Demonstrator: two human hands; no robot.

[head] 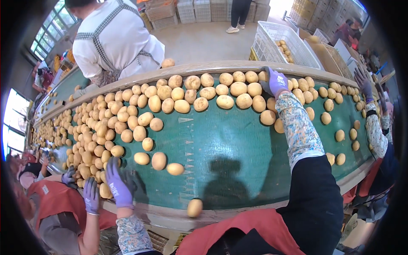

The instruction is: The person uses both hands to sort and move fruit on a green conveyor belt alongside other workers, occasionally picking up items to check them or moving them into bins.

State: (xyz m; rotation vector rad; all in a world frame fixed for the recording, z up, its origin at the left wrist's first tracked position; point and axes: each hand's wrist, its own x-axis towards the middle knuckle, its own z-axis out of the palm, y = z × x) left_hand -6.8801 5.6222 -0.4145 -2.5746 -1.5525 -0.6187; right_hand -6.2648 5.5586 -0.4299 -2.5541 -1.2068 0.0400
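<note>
My left hand [118,185], in a purple and grey glove, is upright at the right edge of a dense pile of potatoes [87,137], its fingers beside the outer ones; nothing shows in its grip. My right hand [274,81], gloved alike, reaches to the far side of the green belt [229,134], touching or very near a potato [263,76] beside its thumb; its palm side is hidden. A row of potatoes [238,88] lies left of that hand. Several more lie scattered to its right. One potato [194,207] sits at the near edge of the belt.
A wooden rail [204,67] edges the far side, with a potato [168,62] on it. Beyond stands a white plastic crate [287,44] holding potatoes. A co-worker in white [118,38] is across. Co-workers' gloved hands are at the left [91,196] and right [363,83].
</note>
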